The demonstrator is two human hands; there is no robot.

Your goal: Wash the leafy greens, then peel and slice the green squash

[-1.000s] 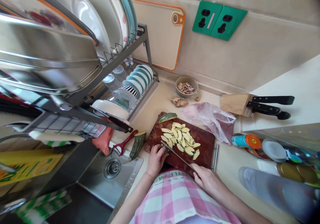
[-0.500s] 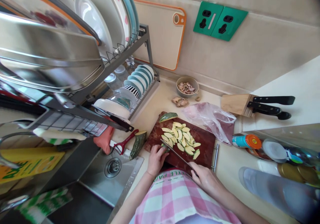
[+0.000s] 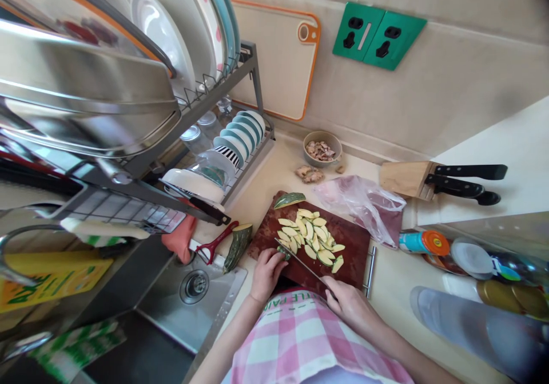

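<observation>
My right hand (image 3: pixel 344 295) is wrapped round the handle of a knife (image 3: pixel 305 266), its blade slanting up and left across the cutting board (image 3: pixel 352 230). At the blade's tip, my left hand (image 3: pixel 268 268) presses its bent fingers on a small piece of zucchini (image 3: pixel 283 251), mostly hidden by the fingers. Pale zucchini slices (image 3: pixel 315 235) with green rims lie heaped in the middle of the brown board. A longer zucchini chunk (image 3: pixel 289 200) rests skin up at the board's far left corner. Left of the board lies a zucchini half (image 3: pixel 238 248), cut end away from me.
A red peeler (image 3: pixel 217 242) lies by the sink (image 3: pixel 163 307) at left. Above it stands a loaded dish rack (image 3: pixel 253 80). Behind the board are a bowl of chopped pieces (image 3: pixel 322 147), ginger (image 3: pixel 309 174) and a plastic bag (image 3: pixel 364 204). A knife block (image 3: pixel 405 179) and jars (image 3: pixel 435 242) stand right.
The knife handle and my right hand have shifted very slightly left. My left hand stays on the zucchini piece, and the slices lie as before.
</observation>
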